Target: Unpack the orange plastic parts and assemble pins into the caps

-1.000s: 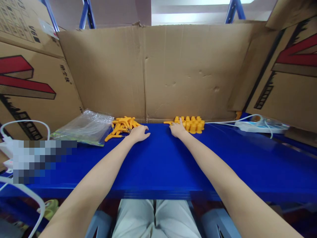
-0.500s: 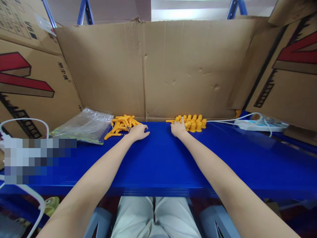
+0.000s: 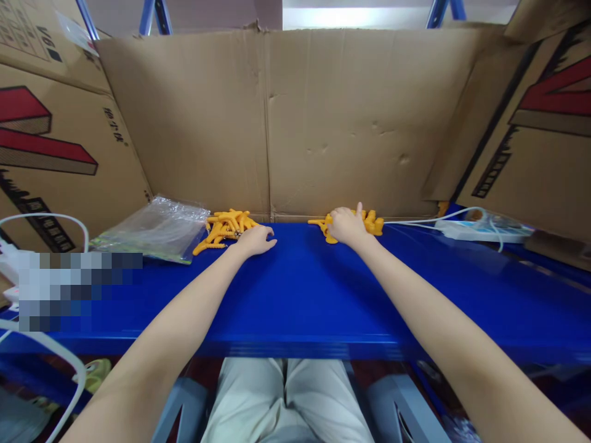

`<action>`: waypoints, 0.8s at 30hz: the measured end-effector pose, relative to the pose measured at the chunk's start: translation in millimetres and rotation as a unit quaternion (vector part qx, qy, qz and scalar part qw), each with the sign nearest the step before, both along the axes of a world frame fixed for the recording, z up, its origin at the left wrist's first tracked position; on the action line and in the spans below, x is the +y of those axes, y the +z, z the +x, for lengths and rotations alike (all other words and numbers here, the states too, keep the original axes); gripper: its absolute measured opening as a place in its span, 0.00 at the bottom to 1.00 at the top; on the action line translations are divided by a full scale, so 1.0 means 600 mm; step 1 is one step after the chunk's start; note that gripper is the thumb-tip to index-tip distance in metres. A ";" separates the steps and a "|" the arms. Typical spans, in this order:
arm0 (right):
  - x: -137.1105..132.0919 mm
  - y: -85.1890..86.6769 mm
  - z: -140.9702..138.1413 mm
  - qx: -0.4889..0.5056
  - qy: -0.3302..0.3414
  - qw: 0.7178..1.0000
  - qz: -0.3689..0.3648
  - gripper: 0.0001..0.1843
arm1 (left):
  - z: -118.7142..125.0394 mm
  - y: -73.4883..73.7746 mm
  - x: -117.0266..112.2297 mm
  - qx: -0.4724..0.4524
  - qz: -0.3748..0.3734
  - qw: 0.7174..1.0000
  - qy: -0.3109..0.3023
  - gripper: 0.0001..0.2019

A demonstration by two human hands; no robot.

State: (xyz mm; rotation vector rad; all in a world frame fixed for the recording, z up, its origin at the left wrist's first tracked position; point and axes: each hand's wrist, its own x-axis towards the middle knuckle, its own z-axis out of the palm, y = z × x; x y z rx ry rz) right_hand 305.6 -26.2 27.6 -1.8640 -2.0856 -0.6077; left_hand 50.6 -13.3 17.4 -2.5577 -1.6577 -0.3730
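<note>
My left hand [image 3: 255, 239] lies palm down on the blue table [image 3: 295, 289], fingers stretched out, just right of a heap of long orange plastic pieces [image 3: 225, 226]. It holds nothing. My right hand [image 3: 347, 225] rests on top of a cluster of small orange cone-shaped pieces [image 3: 373, 223] at the foot of the cardboard wall, fingers curled over them and one finger raised. The hand covers most of the cluster. What its fingers grip is hidden.
A cardboard sheet [image 3: 295, 117] walls the back of the table. Printed cartons stand at left [image 3: 50, 135] and right [image 3: 540, 135]. A clear plastic bag [image 3: 154, 229] lies left of the heap. A white power strip with cables [image 3: 480, 229] sits at right.
My right hand has moved right and forward onto the cone-shaped pieces, knocking the cluster together. My left hand has barely shifted.
</note>
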 end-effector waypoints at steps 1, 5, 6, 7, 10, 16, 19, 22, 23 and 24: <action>-0.004 0.000 0.008 0.008 -0.011 1.000 -0.002 0.18 | -0.001 0.004 -0.002 0.001 0.002 1.000 0.001 0.19; -0.013 -0.007 0.028 0.009 -0.034 0.999 -0.039 0.19 | -0.009 0.031 -0.015 0.037 0.019 0.998 0.045 0.17; -0.014 -0.008 0.030 0.008 -0.035 0.998 -0.050 0.19 | -0.013 0.040 -0.019 0.056 0.023 0.996 0.071 0.16; -0.014 -0.009 0.030 0.007 -0.033 0.998 -0.058 0.18 | -0.017 0.050 -0.023 0.076 0.023 0.992 0.099 0.15; -0.013 -0.010 0.028 0.015 -0.018 0.997 -0.069 0.16 | -0.032 0.073 -0.030 0.125 0.021 0.979 0.158 0.12; -0.005 -0.022 0.024 0.064 0.013 0.997 -0.045 0.16 | -0.053 0.070 -0.019 0.132 -0.065 0.964 0.221 0.12; 0.001 -0.034 0.020 0.084 0.037 0.996 -0.017 0.15 | -0.051 0.058 -0.012 0.110 -0.029 0.973 0.199 0.10; 0.004 -0.042 0.012 0.101 0.047 0.994 -0.009 0.14 | -0.044 0.053 -0.011 0.091 0.026 0.981 0.169 0.12; 0.004 -0.044 0.008 0.105 0.050 0.993 -0.012 0.13 | -0.041 0.052 -0.011 0.091 0.043 0.983 0.156 0.12; 0.003 -0.045 0.005 0.107 0.056 0.993 -0.015 0.13 | -0.038 0.052 -0.012 0.091 0.057 0.984 0.143 0.11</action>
